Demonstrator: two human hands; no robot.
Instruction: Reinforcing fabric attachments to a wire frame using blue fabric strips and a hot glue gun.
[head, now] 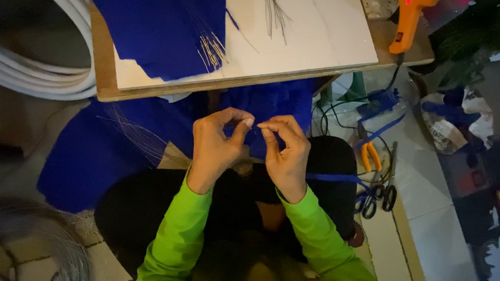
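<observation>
Pinching with both hands just below the tabletop (105, 80) edge, the person brings thumb and forefinger tips of the left hand (216, 147) and the right hand (285, 155) almost together, so the fingers (245, 123) of each hand are closed to a fine grip on something very small and thin between them; it is too small to tell what it is, though it sits right against the blue cloth (89, 157) that hangs from the tabletop down over the person's lap. Both arms wear bright green sleeves (174, 237). On the tabletop lies a pale board (315, 32), with more blue cloth spread over its left part, a bunch of yellow-tipped thin wires (211, 50) lying on that cloth's lower edge, and a few dark thin wires (274, 14) bare on the board. An orange glue gun (406, 21) rests at the tabletop's right end, its cord running down toward the floor. Coiled white tubing (42, 67) sits to the left of the tabletop. On the tiled floor (426, 180) to the right lie orange-handled pliers (371, 156), black-handled scissors (378, 197), a blue strip (380, 131) and tangled black cable. A loose bundle of fine pale wire (30, 238) shows at the lower left. No container stands open to view, so nothing can be told of contents.
</observation>
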